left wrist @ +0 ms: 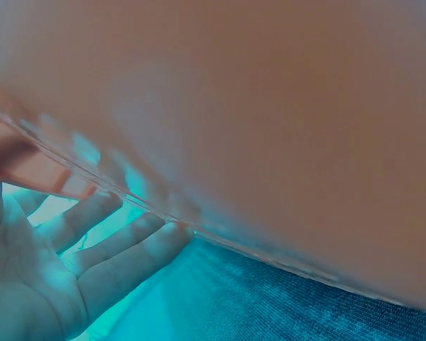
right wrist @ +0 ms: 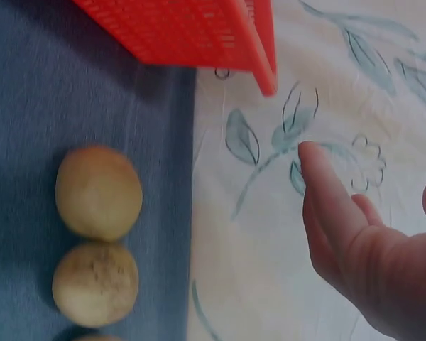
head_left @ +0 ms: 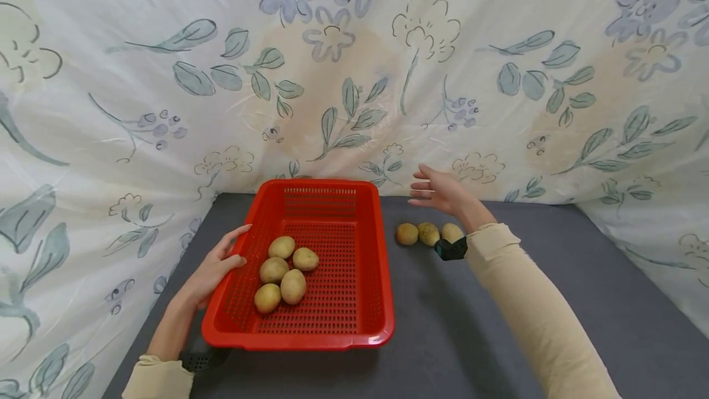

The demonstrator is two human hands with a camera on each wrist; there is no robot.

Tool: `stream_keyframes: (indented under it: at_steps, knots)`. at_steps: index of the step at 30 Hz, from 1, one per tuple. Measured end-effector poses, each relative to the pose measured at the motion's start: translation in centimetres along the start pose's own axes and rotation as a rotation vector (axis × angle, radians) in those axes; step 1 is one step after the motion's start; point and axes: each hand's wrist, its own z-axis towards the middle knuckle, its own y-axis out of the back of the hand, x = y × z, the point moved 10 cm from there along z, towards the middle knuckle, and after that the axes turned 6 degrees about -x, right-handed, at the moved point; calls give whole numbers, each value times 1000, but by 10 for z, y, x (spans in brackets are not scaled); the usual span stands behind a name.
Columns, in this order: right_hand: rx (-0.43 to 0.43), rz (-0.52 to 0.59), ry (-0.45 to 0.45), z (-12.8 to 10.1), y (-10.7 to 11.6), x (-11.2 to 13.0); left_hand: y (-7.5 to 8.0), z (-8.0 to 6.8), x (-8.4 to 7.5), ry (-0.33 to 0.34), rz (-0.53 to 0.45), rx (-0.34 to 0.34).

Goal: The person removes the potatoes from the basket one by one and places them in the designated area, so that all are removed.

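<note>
A red plastic basket [head_left: 318, 342] with a perforated floor holds several potatoes [head_left: 293, 287] grouped toward its left side. At its left rim my left hand [head_left: 213, 270] holds on, thumb over the edge; in the left wrist view, fingers [left wrist: 135, 263] lie against the basket's outer wall [left wrist: 291, 142]. My right hand [head_left: 440, 191] is raised in the air, fingers extended and holding nothing. Below it, three more potatoes [head_left: 407, 234] lie in a row on the table, right of the basket. The right wrist view shows two of these potatoes [right wrist: 98, 193] and a sliver of another.
The dark grey table [head_left: 532, 300] extends to the right of the basket. Floral cloth [head_left: 354, 79] hangs behind the table and along both sides, close to its far edge.
</note>
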Motion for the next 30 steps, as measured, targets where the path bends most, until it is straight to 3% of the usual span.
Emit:
stream_keyframes:
  at_steps: [18, 30]
  knots:
    - [33, 115, -39, 13, -47, -8, -2, 1, 1, 11, -31, 3]
    - [75, 82, -27, 14, -82, -8, -1, -1, 1, 9, -31, -3]
